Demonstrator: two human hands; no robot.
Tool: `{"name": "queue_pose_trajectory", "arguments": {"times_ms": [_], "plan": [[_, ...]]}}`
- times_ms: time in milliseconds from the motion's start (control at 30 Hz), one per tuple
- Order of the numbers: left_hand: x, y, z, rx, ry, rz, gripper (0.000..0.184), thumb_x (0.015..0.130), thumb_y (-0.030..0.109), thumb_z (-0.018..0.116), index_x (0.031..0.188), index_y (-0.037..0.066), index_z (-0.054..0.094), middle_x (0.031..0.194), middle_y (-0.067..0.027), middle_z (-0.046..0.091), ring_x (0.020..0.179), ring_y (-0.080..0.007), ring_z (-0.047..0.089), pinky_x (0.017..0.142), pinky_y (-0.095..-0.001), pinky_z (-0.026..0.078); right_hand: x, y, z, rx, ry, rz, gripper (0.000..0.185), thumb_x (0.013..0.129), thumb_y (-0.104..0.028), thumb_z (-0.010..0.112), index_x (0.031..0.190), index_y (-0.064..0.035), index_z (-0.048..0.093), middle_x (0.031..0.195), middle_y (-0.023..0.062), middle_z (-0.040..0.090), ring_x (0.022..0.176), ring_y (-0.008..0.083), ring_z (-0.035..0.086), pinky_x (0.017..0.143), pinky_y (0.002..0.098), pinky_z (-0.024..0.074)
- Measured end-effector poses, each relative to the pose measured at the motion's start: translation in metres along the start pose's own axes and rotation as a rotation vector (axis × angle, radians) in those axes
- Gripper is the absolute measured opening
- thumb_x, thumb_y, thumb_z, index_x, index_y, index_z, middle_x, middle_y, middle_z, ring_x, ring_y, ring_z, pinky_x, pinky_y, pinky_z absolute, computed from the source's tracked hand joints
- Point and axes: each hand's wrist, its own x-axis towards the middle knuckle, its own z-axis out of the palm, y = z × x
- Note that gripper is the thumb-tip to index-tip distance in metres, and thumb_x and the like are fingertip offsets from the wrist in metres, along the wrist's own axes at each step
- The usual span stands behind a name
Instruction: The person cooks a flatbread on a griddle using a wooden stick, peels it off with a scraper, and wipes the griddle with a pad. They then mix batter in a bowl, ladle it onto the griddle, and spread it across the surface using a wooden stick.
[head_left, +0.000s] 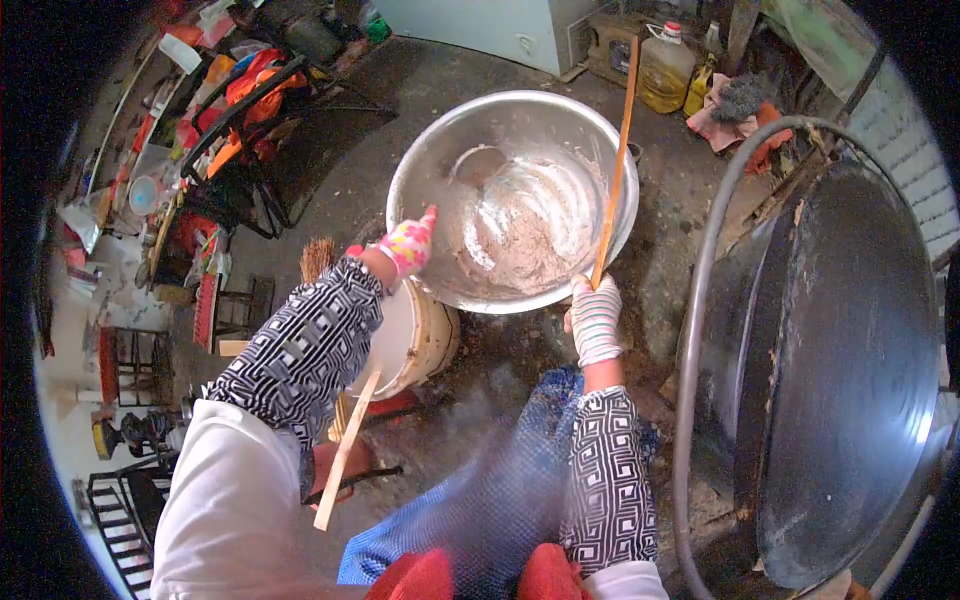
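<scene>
A wide metal basin holds a pale pinkish-brown paste, smeared over its bottom and side. A small round dish-like thing lies inside against the far wall; its kind is unclear. My left hand, in a pink floral glove, grips the basin's left rim, one digit stretched over the inside. In a striped glove, my right hand is closed around the lower end of a long thin wooden stick, which slants up across the basin's right side. Below my left hand stands a pale bucket.
Another wooden strip leans by the bucket. On the right, a large black wok stands tilted behind a curved metal bar. An oil jug is at the back. Clutter surrounds a black chair frame at left.
</scene>
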Motion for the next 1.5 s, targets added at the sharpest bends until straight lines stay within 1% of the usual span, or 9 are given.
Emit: {"name": "queue_pose_trajectory", "arguments": {"times_ms": [167, 600, 667, 733, 867, 1000, 1167, 1233, 1500], "plan": [[-0.044, 0.134, -0.147, -0.150, -0.569, 0.009, 0.062, 0.083, 0.008, 0.048, 0.140, 0.004, 0.023, 0.117, -0.0267, 0.053, 0.103, -0.0351, 0.057, 0.083, -0.0390, 0.047, -0.002, -0.005, 0.000, -0.001, -0.032, 0.012, 0.016, 0.086, -0.015, 0.053, 0.095, -0.0036, 0.045, 0.056, 0.0069, 0.046, 0.035, 0.0161, 0.042, 0.031, 0.0318, 0.0343], [-0.089, 0.095, -0.166, -0.208, -0.502, 0.097, 0.048, 0.092, 0.008, 0.041, 0.139, 0.009, 0.032, 0.100, -0.0131, 0.060, 0.077, -0.0195, 0.058, 0.071, -0.0282, 0.048, -0.001, -0.003, -0.001, -0.026, -0.061, 0.006, 0.026, 0.085, -0.019, 0.053, 0.101, 0.0002, 0.046, 0.059, 0.0078, 0.048, 0.032, 0.0159, 0.044, 0.028, 0.0305, 0.0352], [-0.073, 0.092, -0.167, -0.867, -0.532, -0.549, 0.044, 0.094, 0.012, 0.036, 0.138, 0.008, 0.033, 0.091, -0.0129, 0.060, 0.069, -0.0223, 0.058, 0.059, -0.0296, 0.047, -0.002, -0.004, -0.002, 0.000, -0.073, 0.040, 0.025, 0.085, -0.019, 0.053, 0.100, 0.0000, 0.045, 0.059, 0.0078, 0.048, 0.032, 0.0162, 0.044, 0.028, 0.0309, 0.0364], [-0.058, 0.054, -0.154, -0.132, -0.313, -0.009, 0.039, 0.095, 0.016, 0.034, 0.133, 0.008, 0.040, 0.081, -0.0124, 0.059, 0.058, -0.0243, 0.054, 0.048, -0.0328, 0.043, 0.038, 0.052, 0.009, -0.142, 0.009, -0.154, 0.025, 0.085, -0.019, 0.052, 0.100, -0.0003, 0.045, 0.059, 0.0077, 0.047, 0.032, 0.0163, 0.044, 0.029, 0.0314, 0.0375], [-0.026, 0.069, -0.149, 0.720, -0.251, 0.171, 0.039, 0.095, 0.017, 0.035, 0.131, 0.004, 0.041, 0.077, -0.0113, 0.059, 0.058, -0.0252, 0.055, 0.050, -0.0359, 0.046, 0.040, 0.053, 0.009, -0.159, 0.033, -0.220, 0.024, 0.086, -0.019, 0.052, 0.099, -0.0012, 0.044, 0.057, 0.0069, 0.046, 0.033, 0.0160, 0.044, 0.029, 0.0318, 0.0378], [-0.015, 0.094, -0.148, 0.153, -0.583, -0.651, 0.047, 0.088, 0.027, 0.047, 0.128, 0.003, 0.038, 0.074, -0.0138, 0.058, 0.066, -0.0271, 0.062, 0.058, -0.0358, 0.051, 0.029, 0.040, 0.006, -0.157, -0.009, -0.149, 0.022, 0.086, -0.019, 0.052, 0.096, -0.0011, 0.045, 0.057, 0.0064, 0.046, 0.032, 0.0162, 0.045, 0.029, 0.0317, 0.0370], [-0.088, 0.067, -0.131, -2.333, -0.716, -1.388, 0.055, 0.083, 0.029, 0.059, 0.130, 0.008, 0.040, 0.070, -0.0030, 0.054, 0.054, -0.0133, 0.052, 0.046, -0.0282, 0.045, 0.008, 0.008, 0.003, -0.098, -0.037, -0.045, 0.019, 0.086, -0.018, 0.053, 0.092, -0.0008, 0.046, 0.056, 0.0069, 0.047, 0.031, 0.0160, 0.045, 0.027, 0.0316, 0.0360], [-0.097, 0.157, -0.180, -0.984, -0.796, -0.514, 0.057, 0.083, 0.018, 0.058, 0.135, 0.009, 0.037, 0.069, 0.0014, 0.052, 0.051, -0.0068, 0.047, 0.041, -0.0227, 0.040, 0.002, 0.001, 0.002, -0.054, -0.053, -0.026, 0.020, 0.086, -0.018, 0.053, 0.092, -0.0007, 0.046, 0.056, 0.0069, 0.047, 0.031, 0.0159, 0.045, 0.027, 0.0316, 0.0361], [-0.072, 0.077, -0.097, -0.130, -0.173, -0.216, 0.056, 0.086, 0.008, 0.048, 0.139, 0.008, 0.029, 0.063, -0.0020, 0.051, 0.046, -0.0120, 0.050, 0.039, -0.0288, 0.042, 0.002, 0.004, 0.001, 0.020, -0.054, -0.012, 0.022, 0.085, -0.017, 0.055, 0.096, -0.0004, 0.047, 0.057, 0.0068, 0.047, 0.032, 0.0155, 0.044, 0.028, 0.0310, 0.0359]]}}
